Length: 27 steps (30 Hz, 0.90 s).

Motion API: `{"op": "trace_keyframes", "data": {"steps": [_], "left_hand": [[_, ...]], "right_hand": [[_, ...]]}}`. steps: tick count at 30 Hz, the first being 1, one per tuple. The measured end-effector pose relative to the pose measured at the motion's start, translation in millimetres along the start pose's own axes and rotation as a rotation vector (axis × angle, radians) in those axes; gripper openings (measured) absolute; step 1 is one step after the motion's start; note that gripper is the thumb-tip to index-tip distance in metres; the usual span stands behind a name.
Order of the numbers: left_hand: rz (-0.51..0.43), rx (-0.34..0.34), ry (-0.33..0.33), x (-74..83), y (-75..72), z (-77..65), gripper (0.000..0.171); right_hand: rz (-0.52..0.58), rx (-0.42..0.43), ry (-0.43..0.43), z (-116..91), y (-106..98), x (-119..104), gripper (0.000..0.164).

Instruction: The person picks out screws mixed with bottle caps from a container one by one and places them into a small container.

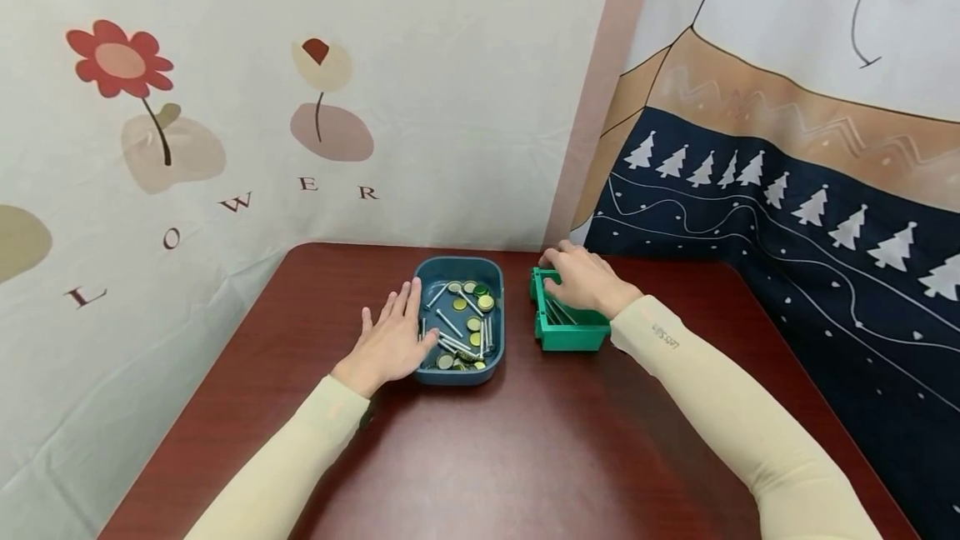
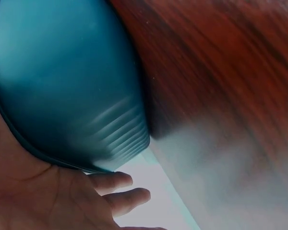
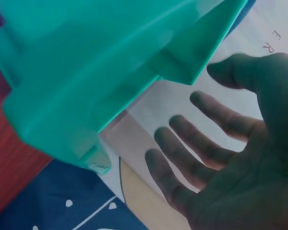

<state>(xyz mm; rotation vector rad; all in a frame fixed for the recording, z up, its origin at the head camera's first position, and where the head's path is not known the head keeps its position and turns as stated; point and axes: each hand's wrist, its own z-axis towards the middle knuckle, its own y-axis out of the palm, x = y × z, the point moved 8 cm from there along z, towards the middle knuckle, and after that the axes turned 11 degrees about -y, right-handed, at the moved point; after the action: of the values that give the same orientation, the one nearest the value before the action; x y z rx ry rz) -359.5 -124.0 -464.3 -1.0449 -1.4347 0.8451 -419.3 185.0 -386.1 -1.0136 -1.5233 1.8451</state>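
Note:
A blue rounded tray point(image 1: 459, 377) stands on the table, holding long metal screws point(image 1: 449, 322) and several round yellow-green discs point(image 1: 485, 303). My left hand point(image 1: 386, 346) rests at its left rim with straight, spread fingers; the left wrist view shows the palm against the tray's outer wall point(image 2: 67, 72). To the right is a green bin point(image 1: 572, 342) with several thin metal rods point(image 1: 561, 313) in it, partly hidden under my right hand point(image 1: 585, 277). That hand hovers over the bin, its fingers apart and nothing between them in the right wrist view.
The dark red wooden table point(image 1: 480, 448) meets a pale cloth point(image 1: 450, 90) with flower prints at its back edge. On the right hangs a navy cloth point(image 1: 810, 273) with white trees. A narrow strip of table lies between tray and bin.

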Motion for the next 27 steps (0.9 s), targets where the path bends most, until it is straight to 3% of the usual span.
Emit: {"op": "trace_keyframes", "data": {"steps": [6, 15, 27], "left_hand": [[-0.001, 0.003, 0.002, -0.5, -1.6, -0.7, 0.101], [-0.013, -0.014, 0.000, -0.4, -1.1, -2.5, 0.100], [-0.013, -0.003, -0.001, -1.2, -0.7, -3.0, 0.100]], "right_hand": [[-0.038, 0.062, -0.033, 3, -4, -12, 0.047], [-0.067, 0.078, -0.067, 8, 0, -31, 0.064], [-0.076, 0.097, -0.121, 14, 4, -53, 0.068]]}}
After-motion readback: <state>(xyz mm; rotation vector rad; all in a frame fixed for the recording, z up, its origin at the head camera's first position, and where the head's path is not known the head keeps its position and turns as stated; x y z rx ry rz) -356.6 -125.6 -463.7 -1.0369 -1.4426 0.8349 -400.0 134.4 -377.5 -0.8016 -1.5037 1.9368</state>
